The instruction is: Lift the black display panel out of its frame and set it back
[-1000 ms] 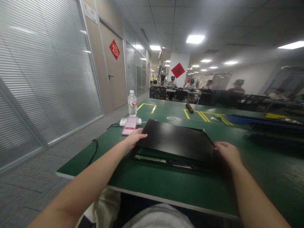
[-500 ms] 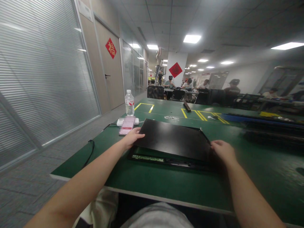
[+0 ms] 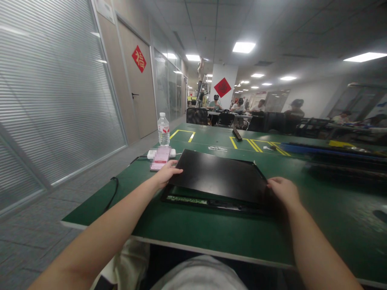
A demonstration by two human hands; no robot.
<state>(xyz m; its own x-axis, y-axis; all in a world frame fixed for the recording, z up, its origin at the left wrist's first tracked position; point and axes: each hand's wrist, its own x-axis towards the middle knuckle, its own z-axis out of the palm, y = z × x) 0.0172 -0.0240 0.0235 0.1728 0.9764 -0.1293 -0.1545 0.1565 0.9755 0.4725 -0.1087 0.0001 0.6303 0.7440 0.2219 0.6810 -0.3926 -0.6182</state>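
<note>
A flat black panel (image 3: 219,175) lies tilted on a dark frame (image 3: 208,203) whose front strip shows a green circuit board. Both rest on the green table (image 3: 211,233). My left hand (image 3: 165,173) grips the panel's left edge, thumb on top. On the other side, my right hand (image 3: 282,190) holds the panel's right front corner, with its fingers curled round the edge. The panel's near side sits raised above the frame.
A pink phone (image 3: 160,158) and a white charger lie by the panel's far left, with a water bottle (image 3: 163,129) behind. Yellow floor-style markings cross the table's far side. Dark and blue trays (image 3: 332,155) stack at right. Other people sit at distant tables. A black cable hangs off the left edge.
Both hands stay on the panel. The view has shifted slightly, and the panel's near edge seems a little lower over the frame.
</note>
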